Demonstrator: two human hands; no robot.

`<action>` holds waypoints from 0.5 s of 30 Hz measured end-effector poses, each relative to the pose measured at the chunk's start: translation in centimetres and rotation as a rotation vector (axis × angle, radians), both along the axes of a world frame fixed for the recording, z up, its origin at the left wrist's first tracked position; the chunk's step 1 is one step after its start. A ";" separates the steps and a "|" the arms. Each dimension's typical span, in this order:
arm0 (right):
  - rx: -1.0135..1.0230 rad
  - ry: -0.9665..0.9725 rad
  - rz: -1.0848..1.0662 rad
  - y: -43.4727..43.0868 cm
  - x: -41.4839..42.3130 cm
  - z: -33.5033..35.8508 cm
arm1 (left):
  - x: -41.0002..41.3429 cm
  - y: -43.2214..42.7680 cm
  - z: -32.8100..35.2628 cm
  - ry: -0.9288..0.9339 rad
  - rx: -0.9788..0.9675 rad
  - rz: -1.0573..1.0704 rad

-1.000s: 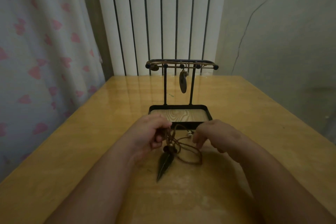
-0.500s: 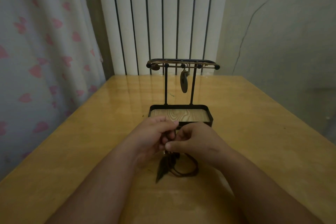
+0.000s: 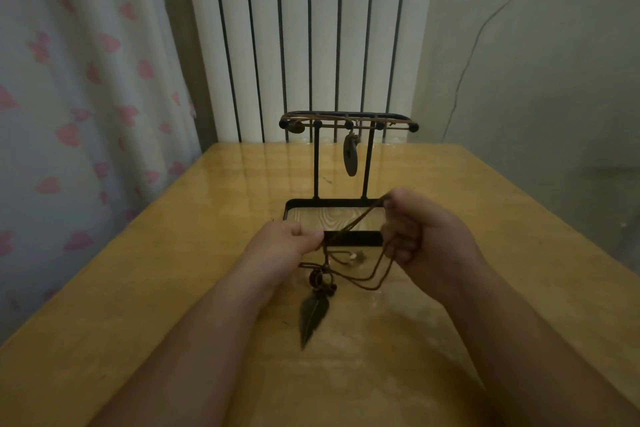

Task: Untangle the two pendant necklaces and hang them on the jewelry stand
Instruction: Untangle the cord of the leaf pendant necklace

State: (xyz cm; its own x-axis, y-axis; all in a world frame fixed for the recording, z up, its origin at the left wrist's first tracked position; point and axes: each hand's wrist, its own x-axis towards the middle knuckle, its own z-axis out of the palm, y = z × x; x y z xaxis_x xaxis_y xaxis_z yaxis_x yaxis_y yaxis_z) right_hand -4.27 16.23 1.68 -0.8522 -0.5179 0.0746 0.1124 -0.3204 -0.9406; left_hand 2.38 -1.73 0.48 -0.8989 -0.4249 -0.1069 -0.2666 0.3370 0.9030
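A black metal jewelry stand (image 3: 317, 163) with a wood-lined tray base stands mid-table. One necklace with a dark oval pendant (image 3: 350, 156) hangs from its top bar. In front of the tray, my left hand (image 3: 280, 246) pinches the brown cord (image 3: 360, 218) of a second necklace. My right hand (image 3: 426, 232) grips the same cord higher up, pulling a strand taut between the hands. Slack loops droop under my right hand. The dark leaf pendant (image 3: 313, 315) with beads above it lies on the table below my hands.
The yellow wooden table (image 3: 173, 253) runs to a white ribbed radiator (image 3: 311, 28) at the back. A curtain with pink hearts (image 3: 69, 97) hangs on the left, and a grey wall stands on the right.
My hands were together over the cord bundle; now they have drawn apart. The right hand has risen toward the tray with the cord, stretching a strand between the hands.
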 end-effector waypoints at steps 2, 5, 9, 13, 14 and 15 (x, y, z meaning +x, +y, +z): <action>-0.175 -0.020 -0.114 0.1 -0.3 0.1 | 0.0 -0.2 0.0 -0.018 -0.058 0.018; -0.357 -0.050 -0.227 0.3 -0.7 0.3 | 0.0 -0.6 -0.1 -0.063 -0.188 0.048; -0.416 -0.055 -0.296 0.6 -1.0 0.5 | -0.1 -0.9 -0.4 -0.105 -0.404 0.090; -0.249 -0.013 -0.420 0.4 -0.7 0.6 | -0.1 -1.0 -0.4 -0.094 -0.324 0.093; -0.213 -0.012 -0.453 0.3 -0.5 0.7 | -0.1 -1.0 -0.2 -0.090 -0.283 0.104; -0.186 -0.013 -0.483 0.2 -0.4 0.8 | -0.2 -1.0 -0.1 -0.092 -0.252 0.110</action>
